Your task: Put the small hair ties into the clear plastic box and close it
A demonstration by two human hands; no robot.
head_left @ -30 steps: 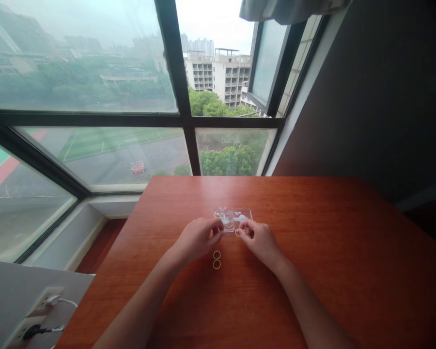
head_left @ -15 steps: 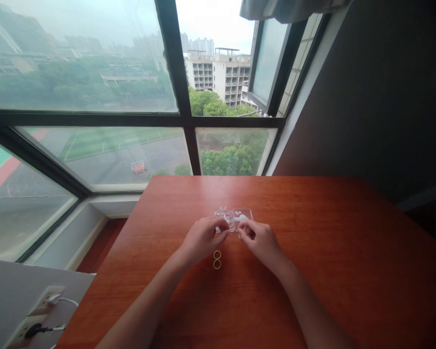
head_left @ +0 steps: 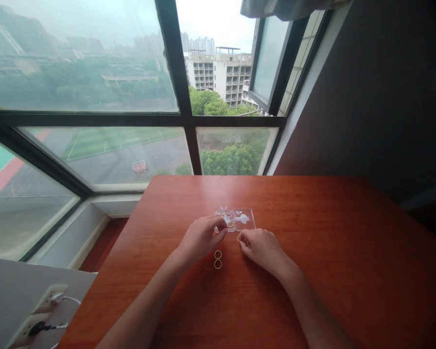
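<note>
A small clear plastic case (head_left: 245, 226) lies opened flat on the table, its right half bearing a pale printed shape. Several rings sit in the left half, among them a gold-coloured ring (head_left: 230, 224). My left hand (head_left: 201, 238) covers the near left corner of the case, thumb and forefinger apart; whether it touches the case I cannot tell. Just below the case, my right hand (head_left: 260, 245) pinches a small ring (head_left: 239, 238) between thumb and fingertips. Two more gold-coloured rings, a farther ring (head_left: 218, 254) and a nearer ring (head_left: 218, 264), lie side by side between my forearms.
The reddish-brown wooden table (head_left: 330, 232) reaches to the windows, with a dark window frame (head_left: 186, 121) beyond it. At the lower left, plugs and a white cable (head_left: 70, 299) stick out from wall sockets.
My right hand has drawn back from the case toward me and slightly right, with the ring in its fingers. More of the case's right half shows. My left hand has barely moved.
</note>
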